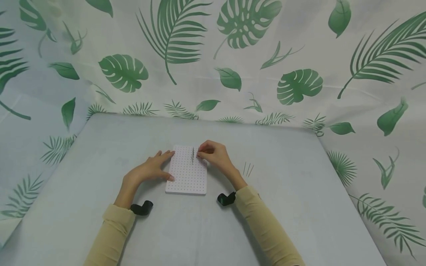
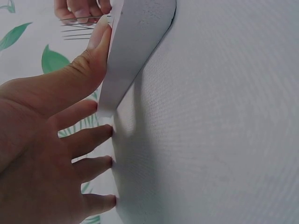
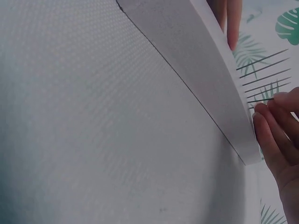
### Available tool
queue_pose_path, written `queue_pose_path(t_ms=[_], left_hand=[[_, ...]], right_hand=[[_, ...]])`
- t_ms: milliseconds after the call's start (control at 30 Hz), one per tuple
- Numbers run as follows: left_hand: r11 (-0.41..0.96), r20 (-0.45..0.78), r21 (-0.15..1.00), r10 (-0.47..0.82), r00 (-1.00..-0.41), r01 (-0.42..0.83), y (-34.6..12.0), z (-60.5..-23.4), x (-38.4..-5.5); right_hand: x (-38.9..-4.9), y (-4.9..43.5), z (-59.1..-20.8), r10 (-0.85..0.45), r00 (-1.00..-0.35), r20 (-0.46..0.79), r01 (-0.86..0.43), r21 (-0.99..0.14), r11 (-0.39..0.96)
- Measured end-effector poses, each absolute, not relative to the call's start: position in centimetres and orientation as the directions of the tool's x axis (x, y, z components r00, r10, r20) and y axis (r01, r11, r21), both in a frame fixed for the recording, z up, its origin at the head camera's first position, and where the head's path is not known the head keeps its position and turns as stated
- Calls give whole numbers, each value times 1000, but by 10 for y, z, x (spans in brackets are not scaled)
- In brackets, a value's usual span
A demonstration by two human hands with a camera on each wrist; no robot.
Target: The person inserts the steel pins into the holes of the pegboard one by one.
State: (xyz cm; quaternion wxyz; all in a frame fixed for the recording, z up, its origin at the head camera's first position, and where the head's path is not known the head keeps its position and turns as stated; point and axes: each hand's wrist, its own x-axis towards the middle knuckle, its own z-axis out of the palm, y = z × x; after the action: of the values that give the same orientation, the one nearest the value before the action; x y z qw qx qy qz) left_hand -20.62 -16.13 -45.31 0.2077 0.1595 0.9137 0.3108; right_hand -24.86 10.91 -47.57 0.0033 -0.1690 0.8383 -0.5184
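Observation:
A white pegboard dotted with rows of small holes lies on the table. Several thin dark pins stand upright in a row near its far right part; in the right wrist view the pins rise side by side from the top face. My right hand pinches one thin pin between thumb and fingers, its lower end close to the board beside that row. My left hand is spread at the board's left side, thumb and index fingertip on its edge, the other fingertips down on the table.
To the right of the board, 3 loose thin pins lie on the white table. Black wrist camera mounts sit beside both sleeves. A leaf-patterned curtain encloses the table's back and sides.

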Motion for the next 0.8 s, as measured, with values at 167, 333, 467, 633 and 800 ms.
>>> queue_pose_path(t_ms=[167,333,467,633,800], left_hand=[[758,-287,633,420,-861,159,-161,-454,-207],[759,-289,632,419,-861,157,-162,-454,-206],[760,-291,632,415,-862,153,-163,-456,-207],[761,-293,632,409,-864,146,-162,-457,-207],[763,-293,631,404,-866,143,-161,-457,-208]], right_hand=[[-247,109,-477,-288,-943,167,-285,-852,438],[-245,109,-476,-303,-939,161,-293,-836,464],[-244,110,-474,-305,-940,151,-287,-831,476],[-243,114,-472,-295,-946,137,-276,-819,503],[-239,122,-468,-290,-948,128,-271,-804,530]])
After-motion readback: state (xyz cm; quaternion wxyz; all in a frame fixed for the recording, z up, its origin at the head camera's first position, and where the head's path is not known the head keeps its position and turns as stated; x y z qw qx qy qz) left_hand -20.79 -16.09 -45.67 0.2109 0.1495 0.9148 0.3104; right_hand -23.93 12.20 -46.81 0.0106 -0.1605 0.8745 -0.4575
